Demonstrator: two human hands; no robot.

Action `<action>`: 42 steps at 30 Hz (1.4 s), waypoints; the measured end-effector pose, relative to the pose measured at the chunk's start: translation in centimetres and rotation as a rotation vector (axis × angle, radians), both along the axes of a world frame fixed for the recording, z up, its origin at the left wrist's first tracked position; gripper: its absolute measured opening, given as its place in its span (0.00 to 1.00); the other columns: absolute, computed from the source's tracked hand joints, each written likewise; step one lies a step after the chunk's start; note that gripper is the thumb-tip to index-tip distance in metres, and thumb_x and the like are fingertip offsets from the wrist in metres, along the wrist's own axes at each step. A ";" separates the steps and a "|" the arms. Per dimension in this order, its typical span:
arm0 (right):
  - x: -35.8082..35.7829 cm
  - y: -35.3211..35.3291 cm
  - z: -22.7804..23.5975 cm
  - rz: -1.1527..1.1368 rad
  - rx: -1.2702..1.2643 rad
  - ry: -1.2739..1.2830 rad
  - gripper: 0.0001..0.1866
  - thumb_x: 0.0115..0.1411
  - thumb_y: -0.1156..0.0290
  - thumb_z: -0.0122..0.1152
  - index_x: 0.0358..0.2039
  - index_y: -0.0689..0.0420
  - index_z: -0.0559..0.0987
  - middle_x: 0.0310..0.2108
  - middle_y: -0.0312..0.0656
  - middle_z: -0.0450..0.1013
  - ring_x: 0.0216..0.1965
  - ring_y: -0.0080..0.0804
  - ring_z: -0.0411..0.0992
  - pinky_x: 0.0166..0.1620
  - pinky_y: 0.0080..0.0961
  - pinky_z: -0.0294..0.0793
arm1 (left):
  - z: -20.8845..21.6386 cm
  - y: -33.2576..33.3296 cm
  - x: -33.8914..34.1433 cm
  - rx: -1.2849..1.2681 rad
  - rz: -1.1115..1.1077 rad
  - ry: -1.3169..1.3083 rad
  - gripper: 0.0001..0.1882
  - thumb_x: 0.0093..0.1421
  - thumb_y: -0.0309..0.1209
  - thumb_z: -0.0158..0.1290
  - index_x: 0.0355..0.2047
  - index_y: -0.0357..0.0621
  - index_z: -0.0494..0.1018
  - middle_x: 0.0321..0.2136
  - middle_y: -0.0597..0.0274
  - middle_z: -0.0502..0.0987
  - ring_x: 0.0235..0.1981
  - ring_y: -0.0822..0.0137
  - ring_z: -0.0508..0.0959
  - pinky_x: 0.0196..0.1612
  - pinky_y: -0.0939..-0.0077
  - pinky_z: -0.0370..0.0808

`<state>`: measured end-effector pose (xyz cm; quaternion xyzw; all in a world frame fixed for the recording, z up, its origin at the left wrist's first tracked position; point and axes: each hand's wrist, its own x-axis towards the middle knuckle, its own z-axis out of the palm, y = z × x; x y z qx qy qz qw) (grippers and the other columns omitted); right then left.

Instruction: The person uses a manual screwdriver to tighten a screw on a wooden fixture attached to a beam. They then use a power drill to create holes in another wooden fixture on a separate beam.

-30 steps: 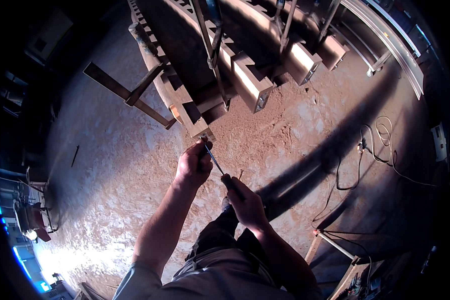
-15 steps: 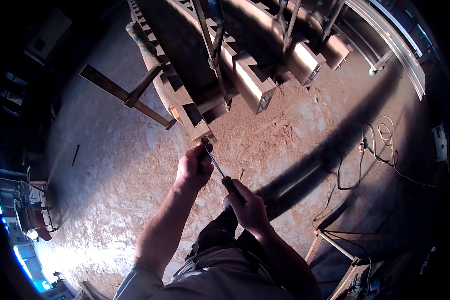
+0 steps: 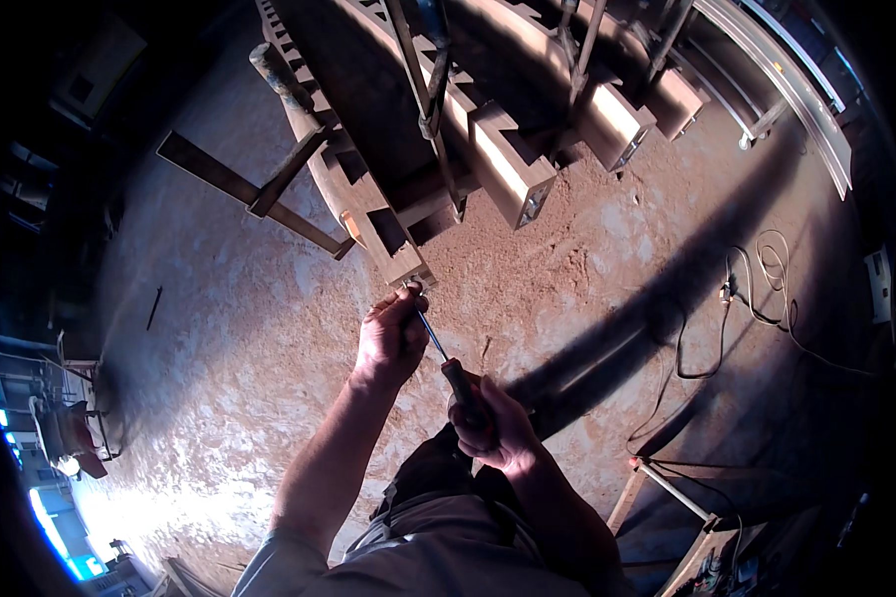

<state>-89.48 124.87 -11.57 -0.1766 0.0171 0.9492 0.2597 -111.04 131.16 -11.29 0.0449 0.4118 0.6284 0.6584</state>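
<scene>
Wrapped round the handle, the right hand [image 3: 498, 423] has its grip closed on a screwdriver [image 3: 455, 376], and what a line it makes: shaft slanting away from the body, far and to the left, straight into the fingers of the left hand [image 3: 390, 333]. Those fingers are bunched at the near end of the notched wooden beam [image 3: 366, 196], the leftmost in the row, right where the tip goes out of sight. Is the left grip pinching a fixing or steadying the shaft? Cannot tell; the knuckles cover it.

So, screwdriver work at the beam's end, by the look of it: the left hand guiding, the right one lined up to twist. Beyond, a clamp [image 3: 209, 167] juts out to the left; a second beam [image 3: 513, 179] lies to the right, metal showing in its near end, and loose sawdust [image 3: 523, 264] covers the floor below.

What would the next move call for? Tip seated, shaft square to the end face, a firm turn from the right wrist, left fingers holding steady. Any slant there could let it slip.
</scene>
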 end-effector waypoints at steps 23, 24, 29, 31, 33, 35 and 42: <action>-1.2 -2.5 -1.1 -0.141 -0.290 0.323 0.18 0.70 0.50 0.48 0.47 0.51 0.71 0.20 0.31 0.61 0.12 0.17 0.53 0.15 0.19 0.55 | 1.6 -0.9 0.6 -0.030 -0.109 0.183 0.12 0.70 0.30 0.49 0.49 0.37 0.73 0.29 0.58 0.80 0.09 0.79 0.63 0.12 0.85 0.59; -1.2 -2.3 -0.5 -0.154 -0.293 0.331 0.18 0.71 0.49 0.46 0.44 0.52 0.71 0.20 0.30 0.62 0.12 0.17 0.54 0.15 0.19 0.55 | 2.0 -1.2 0.9 -0.019 -0.093 0.171 0.13 0.70 0.29 0.48 0.51 0.37 0.72 0.29 0.58 0.80 0.09 0.79 0.63 0.12 0.85 0.59; -2.6 -3.3 0.8 -0.036 0.677 -0.966 0.19 0.68 0.63 0.56 0.56 0.57 0.70 0.25 0.34 0.70 0.17 0.27 0.69 0.18 0.25 0.67 | 1.1 -1.0 0.6 0.001 -0.063 0.238 0.15 0.69 0.27 0.49 0.54 0.38 0.71 0.29 0.58 0.81 0.09 0.79 0.64 0.12 0.85 0.58; -2.9 -3.6 -0.1 -0.158 0.806 -0.998 0.20 0.65 0.66 0.59 0.56 0.57 0.70 0.24 0.34 0.69 0.17 0.26 0.68 0.19 0.26 0.67 | 1.5 -0.9 0.8 -0.013 -0.059 0.260 0.14 0.68 0.27 0.49 0.53 0.38 0.71 0.28 0.58 0.81 0.09 0.79 0.64 0.12 0.85 0.58; -3.2 -3.4 -0.6 -0.275 0.938 -1.028 0.21 0.63 0.68 0.61 0.55 0.58 0.71 0.24 0.33 0.68 0.17 0.26 0.67 0.19 0.27 0.68 | 2.4 -0.7 1.3 -0.055 -0.042 0.293 0.11 0.68 0.27 0.49 0.48 0.38 0.73 0.27 0.60 0.80 0.09 0.80 0.62 0.12 0.86 0.55; -3.4 -3.1 -0.8 -0.395 1.068 -1.053 0.22 0.61 0.71 0.63 0.55 0.58 0.71 0.23 0.32 0.67 0.17 0.25 0.66 0.19 0.28 0.68 | 2.8 -0.6 1.7 -0.080 -0.032 0.327 0.09 0.67 0.26 0.49 0.45 0.39 0.73 0.26 0.60 0.79 0.09 0.82 0.60 0.11 0.86 0.53; -2.1 -2.4 1.3 0.017 0.446 -0.769 0.12 0.67 0.63 0.55 0.48 0.54 0.74 0.19 0.33 0.66 0.14 0.25 0.62 0.18 0.24 0.65 | 2.9 -0.3 1.9 -0.089 -0.010 0.377 0.08 0.67 0.26 0.50 0.44 0.37 0.74 0.26 0.58 0.79 0.09 0.82 0.60 0.11 0.86 0.53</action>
